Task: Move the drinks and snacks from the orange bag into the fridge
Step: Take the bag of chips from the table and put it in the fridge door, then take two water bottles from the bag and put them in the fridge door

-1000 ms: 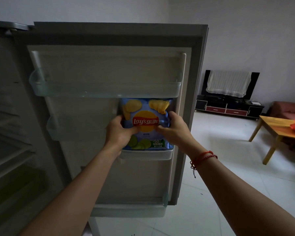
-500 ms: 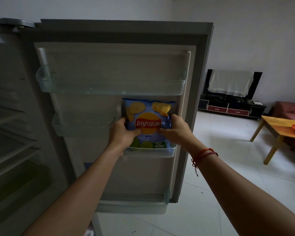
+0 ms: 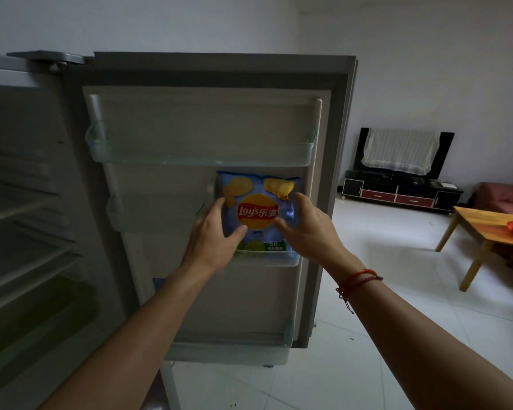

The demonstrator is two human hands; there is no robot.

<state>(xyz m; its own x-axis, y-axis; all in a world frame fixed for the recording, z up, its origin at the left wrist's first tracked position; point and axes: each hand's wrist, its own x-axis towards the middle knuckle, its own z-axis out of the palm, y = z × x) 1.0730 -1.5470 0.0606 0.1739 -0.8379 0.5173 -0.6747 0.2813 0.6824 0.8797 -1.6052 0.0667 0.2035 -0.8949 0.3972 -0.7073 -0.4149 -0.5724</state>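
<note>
In the door bin [image 3: 279, 259], chip bag [image 3: 259, 213] upright, long axis vertical, logo outward.

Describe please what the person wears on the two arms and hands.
Both forearms are bare, with no sleeves in view. The left hand has no glove, ring or watch that shows. The right hand is also bare; on its wrist sits a thin red string bracelet with a short loose end hanging down.

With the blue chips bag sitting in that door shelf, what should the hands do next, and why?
Probably let go and draw back. The blue Lay's chips bag already stands upright in the small clear door shelf, with the left hand and right hand only steadying its sides.
</note>
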